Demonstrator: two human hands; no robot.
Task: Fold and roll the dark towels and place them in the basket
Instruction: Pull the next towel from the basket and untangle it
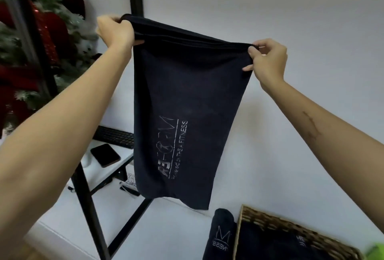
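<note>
Head view: left hand (116,30) and right hand (268,60) fingers pinch dark terry towel (187,102) beside wicker basket (291,228).

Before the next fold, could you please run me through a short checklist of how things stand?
1. Left hand grips one top corner of the hanging towel: ok.
2. Right hand pinches the other top corner: ok.
3. Top edge level between the hands: not ok, it slopes down to the right.
4. Towel hangs flat, logo visible: ok.
5. Wicker basket in view, with dark towels inside: ok.
6. Rolled towel inside the basket: not ok, it stands beside it.
</note>
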